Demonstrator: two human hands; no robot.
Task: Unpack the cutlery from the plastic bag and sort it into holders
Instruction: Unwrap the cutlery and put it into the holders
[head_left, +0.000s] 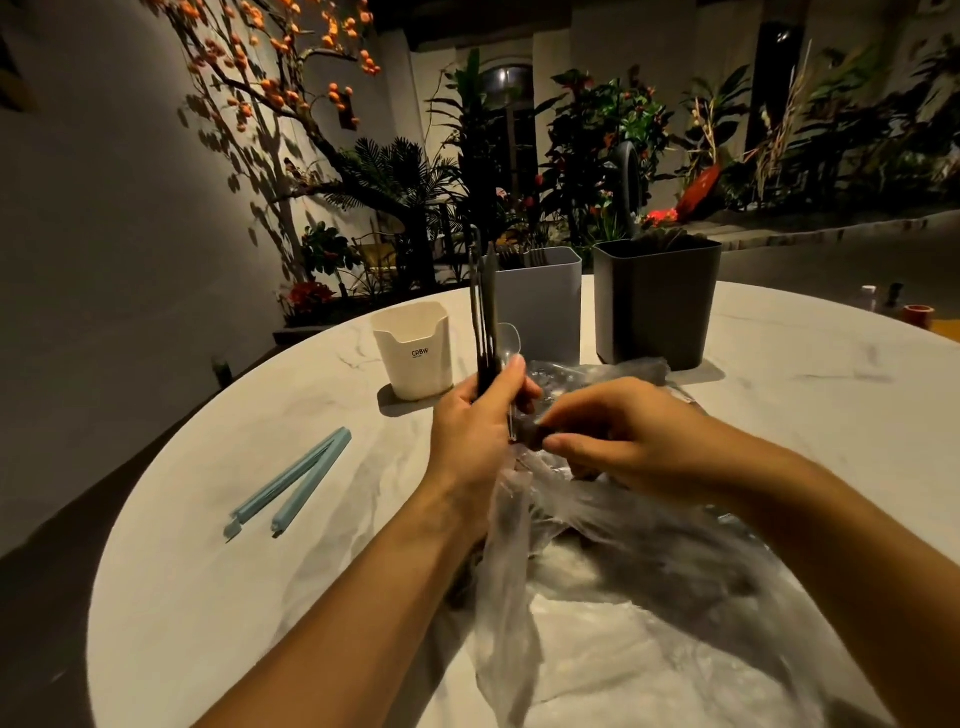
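Three holders stood at the far side of the round white marble-patterned table (208, 597): a small cream plastic holder with a notched front and dark lettering (414, 352) on the left, a taller light grey rectangular holder (540, 306) in the middle with fork tines showing above its rim, and a dark grey rectangular holder (655, 301) on the right. My left hand (475, 415) was curled round a bundle of dark, slim cutlery pieces (483, 312), holding them upright in front of the light grey holder, with a clear plastic spoon (506, 340) gripped alongside them, its bowl just above my thumb. My right hand (618, 431) was just beside the left, thumb and fingers pinching something small and dark at the base of the bundle; I could not tell what it was. Under both hands lay the crumpled clear plastic bag (623, 597), spread over the near part of the table towards me, with more clear cutlery faintly showing inside it near the dark grey holder. A pale blue hinged plastic sealing clip (291, 486) lay open in a V on the table, well apart to the left of the bag
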